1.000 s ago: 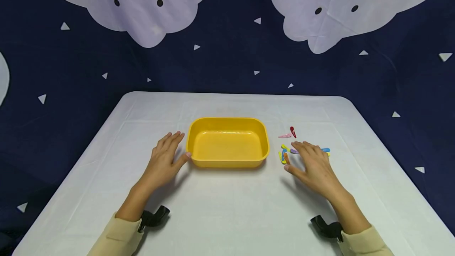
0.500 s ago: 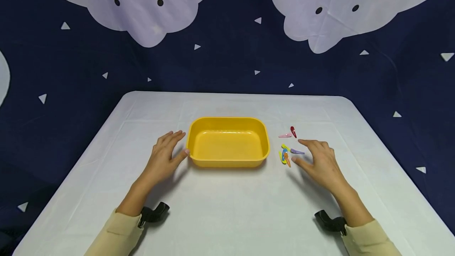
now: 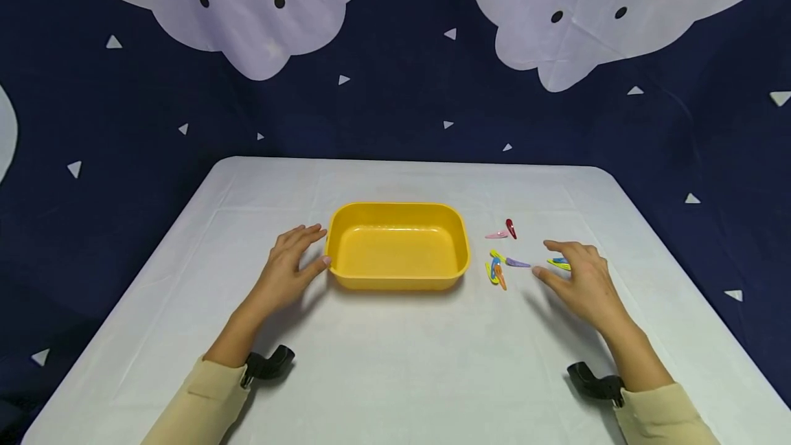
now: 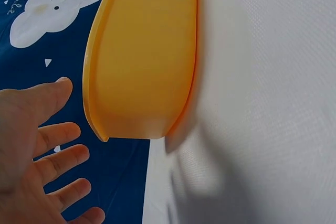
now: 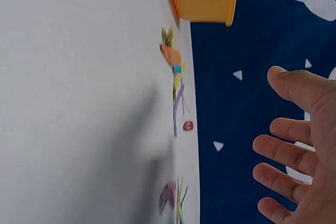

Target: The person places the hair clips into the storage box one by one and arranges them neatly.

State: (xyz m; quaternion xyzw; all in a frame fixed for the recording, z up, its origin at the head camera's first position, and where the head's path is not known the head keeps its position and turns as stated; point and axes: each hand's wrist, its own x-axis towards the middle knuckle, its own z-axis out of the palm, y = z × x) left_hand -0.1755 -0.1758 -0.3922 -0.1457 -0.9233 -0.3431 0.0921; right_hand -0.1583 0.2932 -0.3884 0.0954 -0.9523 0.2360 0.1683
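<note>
The right hand (image 3: 583,285) is held wide, with snap hair clips (image 3: 518,263) scattered at its nine to ten o'clock; the left hand (image 3: 285,270), also spread, is held at nine o'clock of the yellow tub (image 3: 397,284) on the worktop (image 3: 395,362).

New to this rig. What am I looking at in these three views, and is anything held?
No robot here: these are a person's two bare hands. The widest picture comes from a camera worn on the head, looking forward and down. The other two come from cameras worn on each wrist, so the white table looks tipped on its side there. On it sits a yellow tray, with small hair clips in several colours to its right. The left hand is beside the tray's left end; the right hand is near the clips. Neither seems to hold anything. Behind hangs a dark blue cloth printed with clouds.
</note>
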